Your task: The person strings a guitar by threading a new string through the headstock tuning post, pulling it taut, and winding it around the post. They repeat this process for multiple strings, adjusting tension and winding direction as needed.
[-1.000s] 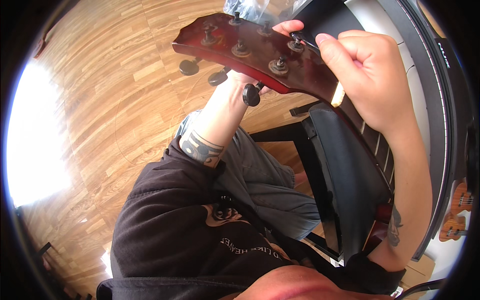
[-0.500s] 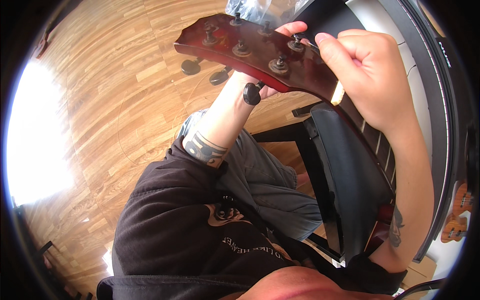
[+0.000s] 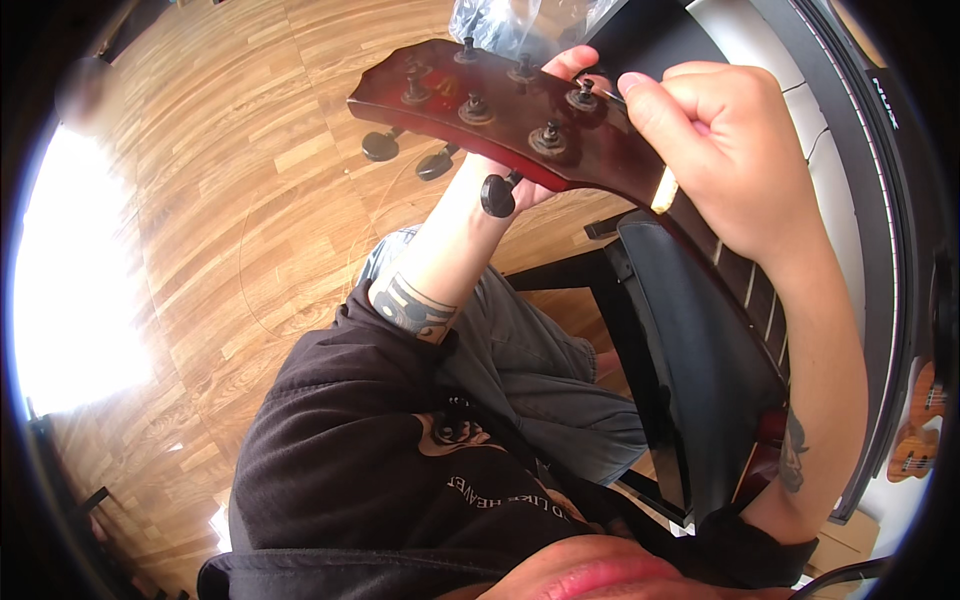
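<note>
A glossy red-brown guitar headstock (image 3: 510,115) with metal posts and dark tuner buttons (image 3: 497,196) angles across the upper middle; its neck (image 3: 735,260) runs down to the right, with a pale nut below the headstock. My left hand (image 3: 570,65) is behind the headstock, gripping it, fingertips showing past its upper edge and most of the palm hidden. My right hand (image 3: 730,150) is closed over the headstock's right end, thumb pinched on a thin dark tool (image 3: 607,87) beside a tuning post. That tool is mostly hidden.
A black padded bench (image 3: 670,320) stands beside my legs. A keyboard (image 3: 870,170) lines the right, with small wooden stringed instruments (image 3: 915,455) beyond it. Crumpled clear plastic (image 3: 495,22) lies at the top. A loose thin string or wire curls on the wooden floor (image 3: 170,250).
The headstock and both my hands have shifted slightly left and down in the picture since half a second ago, with the grips looking the same.
</note>
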Demonstrator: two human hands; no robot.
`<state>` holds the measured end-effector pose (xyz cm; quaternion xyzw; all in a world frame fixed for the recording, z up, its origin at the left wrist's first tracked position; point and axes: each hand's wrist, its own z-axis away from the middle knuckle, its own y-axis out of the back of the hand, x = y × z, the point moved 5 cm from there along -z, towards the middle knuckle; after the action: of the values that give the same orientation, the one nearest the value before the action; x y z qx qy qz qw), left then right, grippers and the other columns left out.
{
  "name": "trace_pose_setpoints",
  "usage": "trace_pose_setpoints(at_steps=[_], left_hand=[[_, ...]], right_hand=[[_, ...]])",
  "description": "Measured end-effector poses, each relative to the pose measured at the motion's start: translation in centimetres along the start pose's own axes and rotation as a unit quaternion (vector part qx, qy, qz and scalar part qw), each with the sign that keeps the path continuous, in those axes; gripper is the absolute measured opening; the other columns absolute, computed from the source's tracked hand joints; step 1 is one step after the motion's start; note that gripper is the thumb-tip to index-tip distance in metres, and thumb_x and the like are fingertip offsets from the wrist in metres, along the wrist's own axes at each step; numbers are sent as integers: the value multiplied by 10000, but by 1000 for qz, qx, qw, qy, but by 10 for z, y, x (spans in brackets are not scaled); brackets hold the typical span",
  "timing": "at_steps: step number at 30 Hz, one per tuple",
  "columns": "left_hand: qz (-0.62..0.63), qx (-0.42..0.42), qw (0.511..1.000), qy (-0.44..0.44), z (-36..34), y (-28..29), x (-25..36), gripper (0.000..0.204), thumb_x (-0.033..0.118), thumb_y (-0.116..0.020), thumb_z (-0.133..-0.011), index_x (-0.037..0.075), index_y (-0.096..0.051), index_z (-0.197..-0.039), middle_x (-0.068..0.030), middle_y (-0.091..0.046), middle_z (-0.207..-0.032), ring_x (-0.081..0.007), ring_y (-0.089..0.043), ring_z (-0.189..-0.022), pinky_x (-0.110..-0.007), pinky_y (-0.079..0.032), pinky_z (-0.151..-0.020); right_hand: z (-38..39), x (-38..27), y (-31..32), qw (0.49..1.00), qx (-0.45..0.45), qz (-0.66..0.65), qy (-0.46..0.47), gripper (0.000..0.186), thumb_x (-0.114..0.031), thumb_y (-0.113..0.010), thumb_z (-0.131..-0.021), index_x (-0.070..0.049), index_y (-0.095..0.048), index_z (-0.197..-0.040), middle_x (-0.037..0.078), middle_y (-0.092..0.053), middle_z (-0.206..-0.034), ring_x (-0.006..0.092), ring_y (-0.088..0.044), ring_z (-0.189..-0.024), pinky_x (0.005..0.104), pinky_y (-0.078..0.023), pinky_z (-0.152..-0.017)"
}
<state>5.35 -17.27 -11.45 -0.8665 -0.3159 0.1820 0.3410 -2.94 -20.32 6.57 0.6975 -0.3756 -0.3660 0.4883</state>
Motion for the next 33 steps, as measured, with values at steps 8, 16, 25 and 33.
trace_pose_setpoints(at_steps=[8, 16, 25, 33], left_hand=[[134, -66, 987, 56, -6, 10, -5, 520, 413, -551, -1029, 58, -489, -1404, -127, -624, -1245, -299, -628, -1188, -442, -584, -973], [2, -52, 999, 5, -2, 5, 1, 586, 441, -553, -1023, 59, -456, -1456, -149, -624, -1261, -307, -613, -1216, -452, -565, -1004], [74, -97, 992, 26, -4, 8, 2, 576, 441, -573, -1012, 66, -485, -1440, -179, -615, -1326, -331, -629, -1209, -459, -582, -985], [-87, -54, 995, -14, 3, -3, 12, 646, 449, -617, -988, 70, -424, -1474, -175, -626, -1318, -306, -637, -1193, -438, -586, -967]], right_hand=[[1, 2, -4, 999, -13, -22, -43, 394, -145, -620, -993, 47, -560, -654, 62, -443, -550, 129, -406, -504, 339, -303, -505], [2, 4, -2, 999, -19, -16, -41, 392, -149, -617, -996, 52, -562, -664, 57, -433, -553, 129, -400, -508, 344, -299, -507], [1, 3, -3, 999, -23, -12, -34, 388, -148, -617, -997, 54, -569, -669, 58, -453, -557, 123, -419, -513, 335, -317, -507], [3, 2, -2, 998, -16, -34, -47, 385, -144, -618, -993, 49, -580, -662, 62, -464, -549, 131, -444, -499, 338, -327, -501]])
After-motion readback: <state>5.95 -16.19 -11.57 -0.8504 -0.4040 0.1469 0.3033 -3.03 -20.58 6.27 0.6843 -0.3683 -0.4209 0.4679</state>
